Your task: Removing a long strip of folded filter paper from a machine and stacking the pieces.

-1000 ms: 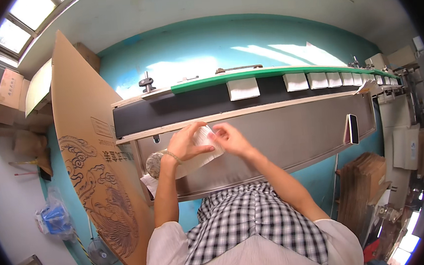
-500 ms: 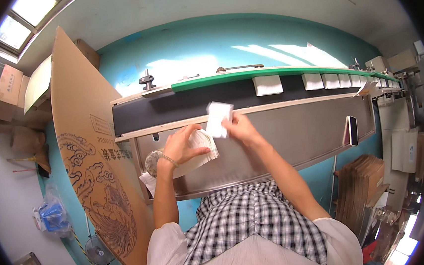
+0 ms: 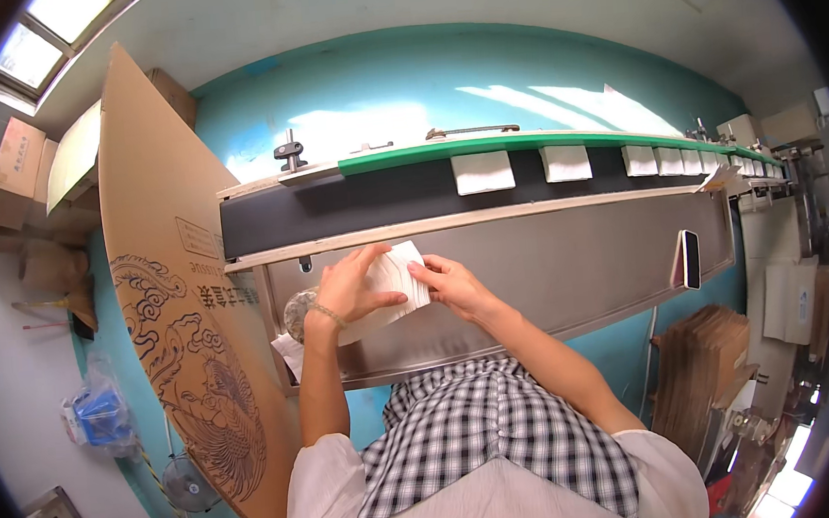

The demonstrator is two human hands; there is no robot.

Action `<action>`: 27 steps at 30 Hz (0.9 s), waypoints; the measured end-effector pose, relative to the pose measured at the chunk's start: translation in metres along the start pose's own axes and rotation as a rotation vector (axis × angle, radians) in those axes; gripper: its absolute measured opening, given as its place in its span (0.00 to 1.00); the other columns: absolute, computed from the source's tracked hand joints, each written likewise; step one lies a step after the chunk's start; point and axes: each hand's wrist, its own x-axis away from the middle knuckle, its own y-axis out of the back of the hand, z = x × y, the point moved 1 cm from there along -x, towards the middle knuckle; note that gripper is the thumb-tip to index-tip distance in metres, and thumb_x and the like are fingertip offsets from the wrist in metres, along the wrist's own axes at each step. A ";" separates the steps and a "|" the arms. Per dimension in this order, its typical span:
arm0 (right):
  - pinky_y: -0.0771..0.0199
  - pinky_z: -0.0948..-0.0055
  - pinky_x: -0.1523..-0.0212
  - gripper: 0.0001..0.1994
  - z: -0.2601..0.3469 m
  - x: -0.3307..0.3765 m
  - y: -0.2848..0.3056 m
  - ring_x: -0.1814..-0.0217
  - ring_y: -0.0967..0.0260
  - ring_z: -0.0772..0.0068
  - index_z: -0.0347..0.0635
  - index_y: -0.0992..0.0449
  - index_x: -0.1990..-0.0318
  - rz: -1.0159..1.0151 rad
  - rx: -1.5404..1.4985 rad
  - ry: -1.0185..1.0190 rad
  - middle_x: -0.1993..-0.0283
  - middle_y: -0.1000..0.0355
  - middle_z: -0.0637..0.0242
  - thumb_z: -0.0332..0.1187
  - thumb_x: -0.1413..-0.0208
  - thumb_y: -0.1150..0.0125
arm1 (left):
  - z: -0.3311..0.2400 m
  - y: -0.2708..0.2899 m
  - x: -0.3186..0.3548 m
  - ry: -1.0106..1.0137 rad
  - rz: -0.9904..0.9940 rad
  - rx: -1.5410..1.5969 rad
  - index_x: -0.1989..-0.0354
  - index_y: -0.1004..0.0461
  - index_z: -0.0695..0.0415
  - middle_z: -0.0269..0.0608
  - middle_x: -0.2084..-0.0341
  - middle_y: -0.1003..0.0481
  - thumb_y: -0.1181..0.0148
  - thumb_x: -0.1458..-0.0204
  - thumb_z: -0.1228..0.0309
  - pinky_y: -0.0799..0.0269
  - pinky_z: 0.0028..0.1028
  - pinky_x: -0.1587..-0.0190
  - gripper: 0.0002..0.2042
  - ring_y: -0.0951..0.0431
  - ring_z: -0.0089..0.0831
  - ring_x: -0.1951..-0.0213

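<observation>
A bundle of white folded tissues (image 3: 381, 322) lies at a slant over the left part of the brown metal tray (image 3: 531, 259). My left hand (image 3: 347, 289) holds it from above, thumb on the near side and fingers on the far side. At the bundle's right end my right hand (image 3: 451, 283) pinches the outermost folds between thumb and fingers. Just beyond the tray runs a black conveyor belt (image 3: 332, 205). A white folded tissue packet (image 3: 483, 173) lies on it, with another packet (image 3: 566, 162) and several more in a row to the right.
A grey rounded lump (image 3: 299, 317) sits beside my left wrist. A phone (image 3: 690, 259) stands at the tray's right end. A green rail (image 3: 426, 153) borders the belt's far side. A tall cardboard sheet (image 3: 180, 316) rises at left; stacked flat cardboard (image 3: 700, 363) stands at right.
My right hand has let go of a loose tissue packet and come back against the bundle. One more packet lies on the belt, and the others have shifted right. The left hand stays.
</observation>
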 end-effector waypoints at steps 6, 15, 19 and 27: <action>0.29 0.78 0.60 0.23 0.004 0.006 0.005 0.58 0.30 0.82 0.41 0.28 0.41 0.020 0.264 0.053 0.55 0.25 0.71 0.48 0.33 0.43 | -0.004 -0.002 0.000 0.000 0.016 -0.012 0.38 0.32 0.46 0.40 0.43 0.26 0.25 0.63 0.46 0.37 0.46 0.40 0.41 0.27 0.40 0.41; 0.26 0.77 0.66 0.18 -0.001 0.004 0.016 0.63 0.28 0.80 0.38 0.27 0.48 -0.024 0.439 0.063 0.59 0.24 0.67 0.43 0.34 0.41 | 0.005 -0.007 0.000 0.016 0.023 0.001 0.40 0.31 0.44 0.37 0.43 0.27 0.25 0.63 0.45 0.39 0.48 0.39 0.39 0.28 0.39 0.40; 0.23 0.77 0.63 0.15 0.005 -0.034 0.044 0.57 0.23 0.75 0.36 0.31 0.44 -0.150 -0.152 0.259 0.53 0.24 0.61 0.37 0.31 0.47 | -0.009 0.001 0.010 0.049 -0.014 -0.032 0.41 0.30 0.47 0.39 0.43 0.26 0.25 0.63 0.47 0.41 0.47 0.37 0.38 0.29 0.41 0.40; 0.27 0.77 0.59 0.21 -0.021 -0.008 -0.017 0.59 0.28 0.81 0.40 0.27 0.42 -0.066 0.467 0.410 0.55 0.23 0.66 0.44 0.35 0.39 | -0.051 -0.054 0.093 0.098 -0.753 0.013 0.49 0.28 0.57 0.48 0.49 0.27 0.28 0.52 0.65 0.35 0.41 0.43 0.23 0.28 0.47 0.46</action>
